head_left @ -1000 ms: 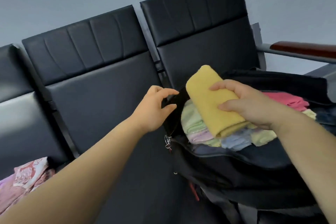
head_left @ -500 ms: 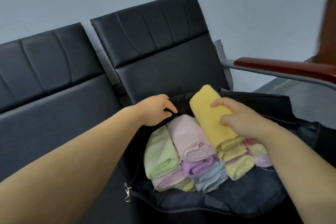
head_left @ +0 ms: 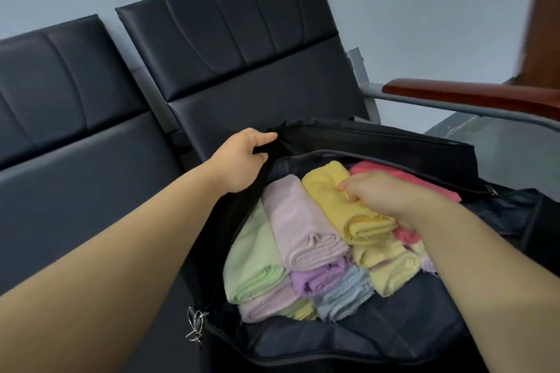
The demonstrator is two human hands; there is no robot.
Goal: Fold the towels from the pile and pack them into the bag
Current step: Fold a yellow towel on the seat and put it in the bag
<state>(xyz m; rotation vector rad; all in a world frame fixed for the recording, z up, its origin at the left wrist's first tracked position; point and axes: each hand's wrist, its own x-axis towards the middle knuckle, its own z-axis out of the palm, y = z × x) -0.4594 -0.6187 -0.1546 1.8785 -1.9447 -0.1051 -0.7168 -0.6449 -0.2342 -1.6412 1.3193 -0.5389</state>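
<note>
A black bag (head_left: 378, 339) lies open on the right-hand seat, packed with several folded towels. A folded yellow towel (head_left: 339, 200) sits on top of the stack, between a pale pink towel (head_left: 300, 230) and a coral pink towel (head_left: 403, 175). My right hand (head_left: 385, 194) rests on the yellow towel with fingers curled into it. My left hand (head_left: 242, 157) grips the bag's upper left edge and holds it open. A green towel (head_left: 254, 263) lies at the left of the stack, with purple, blue and yellow towels underneath.
Black padded seats (head_left: 91, 179) stand in a row against a grey wall. A wooden armrest (head_left: 472, 94) on a metal frame runs along the right. Metal zipper pulls (head_left: 196, 327) hang at the bag's lower left corner.
My right hand has lowered the yellow towel into the bag, onto the stack beside the pale pink towel. My left hand has kept hold of the bag's edge. The view has shifted right.
</note>
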